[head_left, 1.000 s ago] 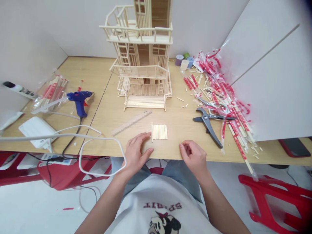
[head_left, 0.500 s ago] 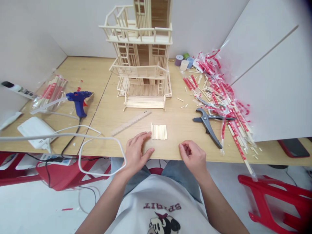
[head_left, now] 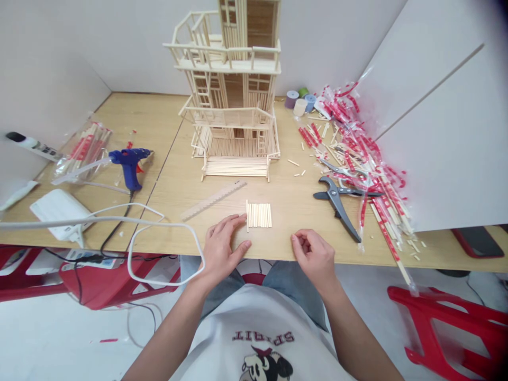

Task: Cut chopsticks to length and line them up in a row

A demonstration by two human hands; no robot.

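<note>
One small panel of parallel wooden sticks [head_left: 259,215], with a single crosspiece along its left end, lies flat on the light wooden table [head_left: 166,238], near the front edge. The left hand [head_left: 222,248] is open and palm-down, its fingertips [head_left: 238,218] just beside the crosspiece. The right hand [head_left: 311,253] is loosely curled, holds nothing and rests at the table edge, apart from the panel. Beyond them, a wooden ruler [head_left: 213,201] lies at a slant, and a multi-storey stick model house [head_left: 234,106] stands upright. To the right are black-handled cutters [head_left: 337,201] and a heap of red-printed wrappers [head_left: 357,148]; to the left, a blue hot glue gun [head_left: 129,166].
</note>
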